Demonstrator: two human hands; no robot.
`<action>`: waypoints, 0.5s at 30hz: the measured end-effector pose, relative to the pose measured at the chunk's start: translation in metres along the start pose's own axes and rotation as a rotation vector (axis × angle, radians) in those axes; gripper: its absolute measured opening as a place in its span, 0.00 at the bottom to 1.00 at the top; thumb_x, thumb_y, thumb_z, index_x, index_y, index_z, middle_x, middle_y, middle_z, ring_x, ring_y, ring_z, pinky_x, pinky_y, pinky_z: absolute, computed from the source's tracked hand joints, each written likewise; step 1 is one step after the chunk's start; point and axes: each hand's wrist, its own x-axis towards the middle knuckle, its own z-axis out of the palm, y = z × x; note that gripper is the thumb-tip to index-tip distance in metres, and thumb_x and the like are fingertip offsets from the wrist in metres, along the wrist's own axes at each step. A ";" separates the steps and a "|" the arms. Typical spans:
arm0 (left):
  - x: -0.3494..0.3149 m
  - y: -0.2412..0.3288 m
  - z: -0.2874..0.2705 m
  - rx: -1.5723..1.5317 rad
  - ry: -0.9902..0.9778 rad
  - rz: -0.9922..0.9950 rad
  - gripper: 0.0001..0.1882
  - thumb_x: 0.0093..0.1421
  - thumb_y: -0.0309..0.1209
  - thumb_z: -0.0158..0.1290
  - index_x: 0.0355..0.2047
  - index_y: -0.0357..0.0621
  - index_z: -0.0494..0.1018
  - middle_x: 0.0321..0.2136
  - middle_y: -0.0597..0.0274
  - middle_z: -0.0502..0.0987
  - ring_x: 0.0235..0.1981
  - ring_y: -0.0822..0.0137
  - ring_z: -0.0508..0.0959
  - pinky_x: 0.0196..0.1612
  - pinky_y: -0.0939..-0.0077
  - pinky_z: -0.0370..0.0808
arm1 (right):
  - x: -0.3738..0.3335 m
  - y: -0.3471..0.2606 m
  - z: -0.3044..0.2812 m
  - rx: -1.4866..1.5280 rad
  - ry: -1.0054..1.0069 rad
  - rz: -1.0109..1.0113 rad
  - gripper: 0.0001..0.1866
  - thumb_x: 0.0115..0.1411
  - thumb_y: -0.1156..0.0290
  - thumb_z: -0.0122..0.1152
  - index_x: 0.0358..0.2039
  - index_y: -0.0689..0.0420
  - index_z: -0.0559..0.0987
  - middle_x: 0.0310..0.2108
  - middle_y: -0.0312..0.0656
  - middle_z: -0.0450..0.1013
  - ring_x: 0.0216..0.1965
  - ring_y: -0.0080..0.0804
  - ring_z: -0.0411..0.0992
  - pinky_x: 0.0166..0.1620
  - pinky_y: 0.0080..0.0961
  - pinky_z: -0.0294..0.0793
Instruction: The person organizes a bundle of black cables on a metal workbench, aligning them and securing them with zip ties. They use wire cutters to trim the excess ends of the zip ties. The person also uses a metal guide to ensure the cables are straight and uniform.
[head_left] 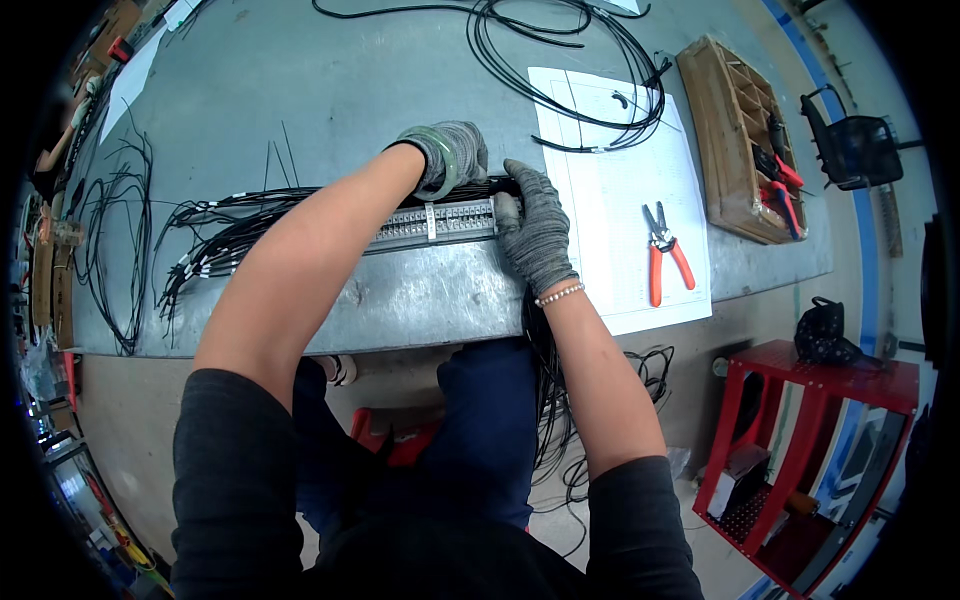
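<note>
A long metal-grey terminal block strip [460,220] lies near the table's front edge, with a white marker piece across it. My right hand [537,228], in a grey knit glove, is closed around its right end, thumb on the near side. Just behind the strip, my left hand [455,158], gloved alike, curls its fingers down by the black wires. Its fingertips are hidden, so what they pinch does not show. A bundle of black wires [225,235] with white labels fans out to the left, partly under my left forearm.
Wire strippers [660,250] with orange handles lie on a printed sheet [620,200] at the right. Behind them are a coiled black cable [500,50] and a wooden box [725,140] of tools. A red cart [800,375] stands right of the table. More wires [560,400] hang off the front edge.
</note>
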 end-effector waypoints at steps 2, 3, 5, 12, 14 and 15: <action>0.008 -0.008 0.003 0.115 0.055 -0.020 0.14 0.57 0.38 0.53 0.33 0.41 0.80 0.29 0.50 0.81 0.29 0.55 0.80 0.37 0.61 0.76 | 0.001 -0.003 0.001 0.006 -0.013 0.014 0.22 0.58 0.66 0.56 0.54 0.55 0.72 0.51 0.50 0.70 0.53 0.47 0.69 0.57 0.39 0.68; 0.010 -0.006 0.004 0.172 0.081 -0.025 0.15 0.58 0.39 0.52 0.33 0.40 0.80 0.29 0.49 0.80 0.29 0.55 0.80 0.38 0.61 0.76 | 0.001 -0.003 0.000 0.005 -0.018 0.023 0.22 0.58 0.66 0.56 0.54 0.55 0.72 0.51 0.50 0.70 0.53 0.47 0.69 0.57 0.38 0.68; 0.013 -0.003 0.007 0.131 0.101 -0.124 0.16 0.59 0.39 0.50 0.32 0.37 0.80 0.30 0.47 0.80 0.30 0.53 0.80 0.39 0.60 0.76 | 0.001 -0.002 0.001 -0.026 -0.005 0.011 0.22 0.58 0.66 0.56 0.53 0.55 0.73 0.52 0.49 0.70 0.53 0.46 0.69 0.57 0.38 0.68; -0.014 0.013 0.017 0.118 0.170 -0.070 0.13 0.54 0.35 0.56 0.36 0.41 0.78 0.32 0.49 0.80 0.36 0.54 0.80 0.43 0.63 0.75 | -0.002 0.004 0.004 -0.059 0.041 -0.016 0.17 0.58 0.66 0.57 0.47 0.57 0.78 0.52 0.48 0.70 0.54 0.46 0.68 0.58 0.37 0.68; -0.021 0.018 0.017 0.189 0.173 -0.049 0.13 0.53 0.35 0.57 0.37 0.42 0.77 0.34 0.51 0.80 0.38 0.55 0.79 0.45 0.64 0.75 | -0.003 0.005 0.006 -0.067 0.045 -0.026 0.17 0.58 0.65 0.57 0.47 0.57 0.78 0.52 0.48 0.70 0.54 0.46 0.68 0.58 0.37 0.67; -0.024 0.018 0.018 0.223 0.176 -0.041 0.14 0.52 0.34 0.58 0.38 0.43 0.77 0.35 0.51 0.79 0.40 0.55 0.79 0.46 0.64 0.74 | -0.003 0.003 0.007 -0.070 0.044 -0.034 0.17 0.58 0.65 0.56 0.46 0.57 0.78 0.52 0.48 0.71 0.54 0.45 0.68 0.58 0.37 0.67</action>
